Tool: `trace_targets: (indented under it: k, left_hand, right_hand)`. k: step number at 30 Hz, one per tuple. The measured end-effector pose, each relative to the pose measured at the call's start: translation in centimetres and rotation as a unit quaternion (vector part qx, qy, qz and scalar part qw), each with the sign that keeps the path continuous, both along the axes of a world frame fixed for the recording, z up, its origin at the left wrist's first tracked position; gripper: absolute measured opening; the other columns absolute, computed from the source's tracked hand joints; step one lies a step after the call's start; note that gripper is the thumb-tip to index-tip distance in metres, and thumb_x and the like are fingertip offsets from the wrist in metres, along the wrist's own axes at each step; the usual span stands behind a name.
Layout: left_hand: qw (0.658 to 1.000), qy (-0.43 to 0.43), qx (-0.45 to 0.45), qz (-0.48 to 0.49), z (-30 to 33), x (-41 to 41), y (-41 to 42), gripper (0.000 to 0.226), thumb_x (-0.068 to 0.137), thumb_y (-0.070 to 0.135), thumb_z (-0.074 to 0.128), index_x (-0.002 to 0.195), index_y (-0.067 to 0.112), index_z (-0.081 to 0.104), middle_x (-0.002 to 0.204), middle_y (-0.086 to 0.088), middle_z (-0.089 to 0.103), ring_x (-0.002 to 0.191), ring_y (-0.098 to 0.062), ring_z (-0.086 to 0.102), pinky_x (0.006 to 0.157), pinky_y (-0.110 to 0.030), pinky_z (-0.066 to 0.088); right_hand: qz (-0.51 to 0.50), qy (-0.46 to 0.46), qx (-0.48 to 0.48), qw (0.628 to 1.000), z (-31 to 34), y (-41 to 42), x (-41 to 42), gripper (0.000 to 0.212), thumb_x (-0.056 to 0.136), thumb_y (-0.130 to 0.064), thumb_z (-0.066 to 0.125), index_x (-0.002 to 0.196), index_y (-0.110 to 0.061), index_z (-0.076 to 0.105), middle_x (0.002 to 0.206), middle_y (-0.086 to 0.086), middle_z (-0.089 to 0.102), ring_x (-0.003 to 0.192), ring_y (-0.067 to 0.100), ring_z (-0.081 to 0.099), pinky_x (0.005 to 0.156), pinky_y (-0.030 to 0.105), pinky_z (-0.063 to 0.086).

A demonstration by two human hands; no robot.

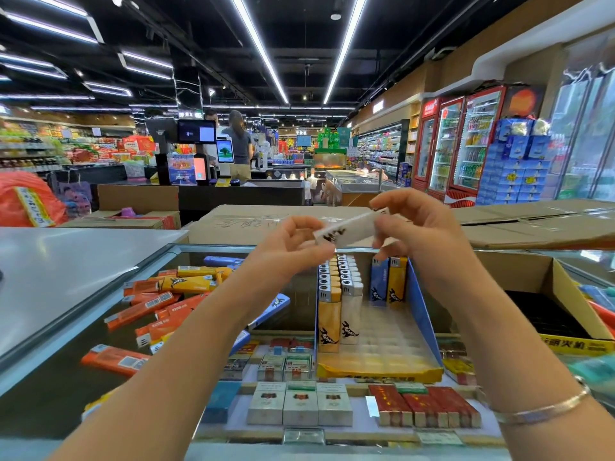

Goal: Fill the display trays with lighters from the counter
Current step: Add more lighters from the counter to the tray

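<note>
A white lighter is held tilted above the partly filled display tray.

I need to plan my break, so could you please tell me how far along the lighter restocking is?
Partly done. The display tray already holds two rows of upright lighters on its left side and two more at the back. Both hands, left hand and right hand, hold one white lighter above it. Most slots remain empty, and many loose lighters lie on the glass counter.
</note>
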State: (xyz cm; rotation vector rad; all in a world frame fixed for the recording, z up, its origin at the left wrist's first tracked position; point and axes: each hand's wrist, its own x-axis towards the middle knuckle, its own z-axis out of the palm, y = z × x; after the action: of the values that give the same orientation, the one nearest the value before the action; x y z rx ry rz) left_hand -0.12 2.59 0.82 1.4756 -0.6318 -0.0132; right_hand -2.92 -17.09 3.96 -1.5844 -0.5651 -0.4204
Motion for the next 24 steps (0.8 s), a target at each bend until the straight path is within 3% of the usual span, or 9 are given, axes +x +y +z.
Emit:
trace_targets:
  k: [2, 3, 4, 6, 8, 11, 16, 19, 24]
  left_hand:
    - [0.985, -0.035, 0.169, -0.029, -0.3, -0.2, 0.2, 0.060, 0.068, 0.033, 0.076, 0.119, 0.042, 0.046, 0.119, 0.024, 0.057, 0.102, 0.007, 0.058, 0.084, -0.014, 0.050]
    - [0.966, -0.043, 0.251, -0.039, -0.6, -0.2, 0.3, 0.066, 0.069, 0.038, 0.077, 0.117, 0.059, 0.038, 0.131, 0.031, 0.042, 0.110, 0.011, 0.048, 0.089, -0.010, 0.043]
    - [0.944, -0.052, 0.322, -0.043, -0.8, -0.2, 0.4, 0.072, 0.068, 0.043, 0.078, 0.110, 0.074, 0.029, 0.137, 0.038, 0.024, 0.118, 0.012, 0.035, 0.095, -0.012, 0.034]
    - [0.910, -0.081, 0.405, -0.041, -1.3, -0.2, 0.4, 0.082, 0.066, 0.045, 0.080, 0.100, 0.085, 0.016, 0.139, 0.046, 0.000, 0.125, 0.010, 0.010, 0.105, -0.023, 0.021]
    - [0.900, -0.099, 0.423, -0.032, -1.6, 0.0, 0.4, 0.088, 0.067, 0.040, 0.081, 0.106, 0.083, 0.015, 0.138, 0.047, -0.005, 0.126, 0.008, 0.008, 0.104, -0.025, 0.021]
    - [0.900, -0.121, 0.419, -0.022, -1.9, 0.3, 0.3, 0.090, 0.068, 0.037, 0.081, 0.109, 0.082, 0.015, 0.131, 0.052, 0.002, 0.124, 0.005, 0.019, 0.094, -0.016, 0.026]
    - [0.901, -0.125, 0.415, -0.016, -2.1, 0.6, 0.4, 0.089, 0.067, 0.037, 0.081, 0.108, 0.081, 0.016, 0.131, 0.049, 0.005, 0.124, 0.001, 0.025, 0.090, -0.013, 0.030]
    - [0.896, -0.126, 0.426, -0.004, -2.0, 0.6, 0.4, 0.090, 0.068, 0.037, 0.081, 0.118, 0.075, 0.016, 0.131, 0.048, 0.006, 0.120, 0.002, 0.025, 0.079, -0.005, 0.028]
    - [0.892, -0.113, 0.438, -0.001, -1.9, 0.4, 0.5, 0.091, 0.070, 0.036, 0.080, 0.128, 0.064, 0.016, 0.135, 0.044, 0.005, 0.119, -0.002, 0.030, 0.072, -0.005, 0.032]
  right_hand:
    - [0.015, 0.000, 0.024, 1.000, 0.4, -0.9, -0.1, 0.025, 0.085, 0.005, 0.057, 0.088, -0.018, 0.066, 0.083, 0.006, 0.062, 0.056, 0.015, 0.059, 0.048, 0.023, 0.052]
    - [0.027, 0.000, 0.021, 0.999, 0.6, -1.2, -0.2, 0.026, 0.083, 0.006, 0.059, 0.088, -0.018, 0.067, 0.081, 0.006, 0.061, 0.054, 0.016, 0.058, 0.046, 0.022, 0.051]
    - [0.040, 0.000, 0.004, 0.999, 0.7, -1.5, -0.3, 0.025, 0.081, 0.005, 0.061, 0.088, -0.018, 0.068, 0.077, 0.004, 0.062, 0.053, 0.015, 0.057, 0.046, 0.022, 0.050]
    - [0.053, 0.005, -0.063, 0.997, 0.9, -1.9, -0.5, 0.024, 0.077, 0.002, 0.066, 0.083, -0.021, 0.071, 0.070, -0.001, 0.065, 0.052, 0.014, 0.057, 0.048, 0.021, 0.050]
    - [0.060, 0.014, -0.149, 0.987, 0.9, -1.9, -0.8, 0.023, 0.076, 0.001, 0.069, 0.083, -0.021, 0.070, 0.066, -0.004, 0.065, 0.054, 0.013, 0.057, 0.052, 0.022, 0.051]
    - [0.055, 0.017, -0.265, 0.962, 0.6, -1.2, -0.8, 0.022, 0.077, -0.002, 0.070, 0.090, -0.019, 0.066, 0.066, -0.005, 0.061, 0.058, 0.015, 0.059, 0.057, 0.025, 0.053]
    - [-0.012, -0.005, -0.414, 0.910, -0.2, 0.0, -0.4, 0.020, 0.080, -0.009, 0.070, 0.090, -0.024, 0.062, 0.076, 0.000, 0.059, 0.060, 0.003, 0.054, 0.059, 0.019, 0.050]
    - [-0.001, 0.007, -0.421, 0.907, -0.5, 0.5, -0.5, 0.020, 0.080, -0.010, 0.070, 0.086, -0.026, 0.060, 0.078, -0.004, 0.057, 0.058, -0.002, 0.055, 0.054, 0.015, 0.051]
    - [0.012, 0.009, -0.412, 0.911, -0.6, 0.8, -0.5, 0.020, 0.081, -0.010, 0.070, 0.084, -0.026, 0.058, 0.078, -0.004, 0.056, 0.057, -0.006, 0.056, 0.050, 0.013, 0.049]
